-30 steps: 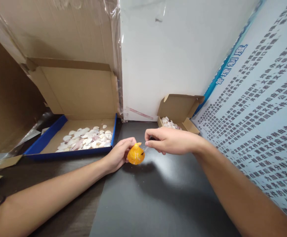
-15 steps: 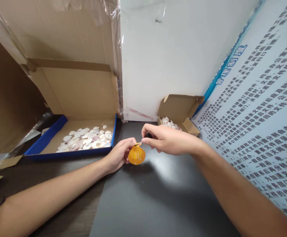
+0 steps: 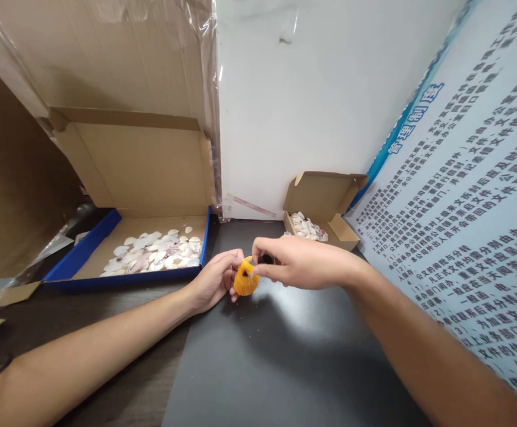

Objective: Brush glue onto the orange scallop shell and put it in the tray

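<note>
An orange scallop shell (image 3: 246, 284) with a ribbed face hangs between my two hands, above the grey mat. My left hand (image 3: 217, 279) is closed, its thumb and fingers pinching the shell's left edge. From the right, my right hand (image 3: 291, 261) reaches in with a closed pinch, fingertips at the shell's upper right. A small black thing (image 3: 266, 259) shows inside its curled fingers, too covered to name. One dark spot marks the shell near its top; I cannot tell whether it is a hole or paint.
On the left, an open blue-edged cardboard box (image 3: 127, 280) holds many pale shells (image 3: 155, 252). Behind my right hand stands a smaller open carton (image 3: 318, 193) with more shells (image 3: 307, 228). A white board (image 3: 294, 118) rises behind, and a printed poster (image 3: 463, 207) covers the right side.
The orange shell has turned, showing a dark spot near its top. My right fingertips have moved slightly down and left, onto its upper right part. My left hand keeps its grip.
</note>
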Demonstrator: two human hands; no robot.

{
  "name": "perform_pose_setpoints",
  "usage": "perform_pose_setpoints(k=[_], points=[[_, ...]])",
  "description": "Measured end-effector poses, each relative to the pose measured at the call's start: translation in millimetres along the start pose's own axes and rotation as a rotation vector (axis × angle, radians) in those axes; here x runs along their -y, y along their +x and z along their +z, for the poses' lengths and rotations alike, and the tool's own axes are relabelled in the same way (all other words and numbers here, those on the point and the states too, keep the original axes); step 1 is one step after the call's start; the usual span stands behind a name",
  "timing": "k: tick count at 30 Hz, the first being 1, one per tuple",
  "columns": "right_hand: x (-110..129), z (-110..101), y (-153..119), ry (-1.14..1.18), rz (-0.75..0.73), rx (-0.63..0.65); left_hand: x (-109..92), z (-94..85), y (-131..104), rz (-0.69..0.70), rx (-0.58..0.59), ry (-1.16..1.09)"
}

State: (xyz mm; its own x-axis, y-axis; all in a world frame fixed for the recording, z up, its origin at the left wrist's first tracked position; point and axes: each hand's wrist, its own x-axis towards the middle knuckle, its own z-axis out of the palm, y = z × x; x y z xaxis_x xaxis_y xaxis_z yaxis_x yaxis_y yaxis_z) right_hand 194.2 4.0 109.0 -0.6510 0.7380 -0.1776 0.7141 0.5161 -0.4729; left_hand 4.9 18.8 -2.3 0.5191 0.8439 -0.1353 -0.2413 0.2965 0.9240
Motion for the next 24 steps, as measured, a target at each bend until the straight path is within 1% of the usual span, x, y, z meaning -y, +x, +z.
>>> perform_pose_setpoints(k=[2,3,4,5,8,9,10,11,14,15,16,17,20,21,22,24], points=[[0.5,-0.8,-0.8,0.039,0.000,0.129,0.6,-0.2,0.2,0.003,0.004,0.001],[0.4,-1.4,-1.2,0.054,0.002,0.154,0.8,-0.2,0.4,0.003,0.005,0.001],[0.2,-1.8,-1.3,0.059,0.005,0.144,0.9,-0.3,0.6,0.002,0.007,0.001],[0.0,-1.9,-1.3,0.056,0.009,0.101,1.0,-0.4,0.7,0.002,0.007,-0.002],[0.0,0.0,0.1,0.019,0.017,-0.062,0.9,-0.8,1.2,0.003,0.011,-0.016],[0.4,1.2,0.6,0.009,0.017,-0.081,0.9,-0.9,1.3,0.004,0.011,-0.019],[0.8,2.4,1.0,0.003,0.014,-0.073,0.9,-1.0,1.3,0.007,0.011,-0.019],[1.3,3.4,1.2,0.002,0.005,-0.038,0.9,-1.1,1.3,0.009,0.011,-0.016],[2.6,4.0,0.2,0.023,-0.038,0.130,1.0,-1.0,0.9,0.015,0.020,-0.005],[3.0,3.4,-0.4,0.031,-0.044,0.157,1.1,-0.9,0.7,0.014,0.022,-0.004],[3.4,2.7,-1.0,0.036,-0.043,0.151,1.2,-0.9,0.5,0.013,0.022,-0.003],[3.8,2.0,-1.4,0.037,-0.038,0.114,1.3,-0.8,0.4,0.010,0.019,-0.002],[5.4,2.1,-1.3,0.003,-0.016,-0.059,1.4,-0.8,0.3,0.010,0.002,-0.001],[5.8,2.9,-0.9,-0.022,-0.011,-0.094,1.4,-0.9,0.4,0.010,-0.002,0.000],[6.2,4.0,-0.5,-0.045,-0.009,-0.102,1.3,-1.0,0.4,0.009,-0.003,0.000],[6.6,6.2,0.0,-0.070,-0.025,-0.042,1.2,-1.1,0.4,0.010,0.001,-0.002]])
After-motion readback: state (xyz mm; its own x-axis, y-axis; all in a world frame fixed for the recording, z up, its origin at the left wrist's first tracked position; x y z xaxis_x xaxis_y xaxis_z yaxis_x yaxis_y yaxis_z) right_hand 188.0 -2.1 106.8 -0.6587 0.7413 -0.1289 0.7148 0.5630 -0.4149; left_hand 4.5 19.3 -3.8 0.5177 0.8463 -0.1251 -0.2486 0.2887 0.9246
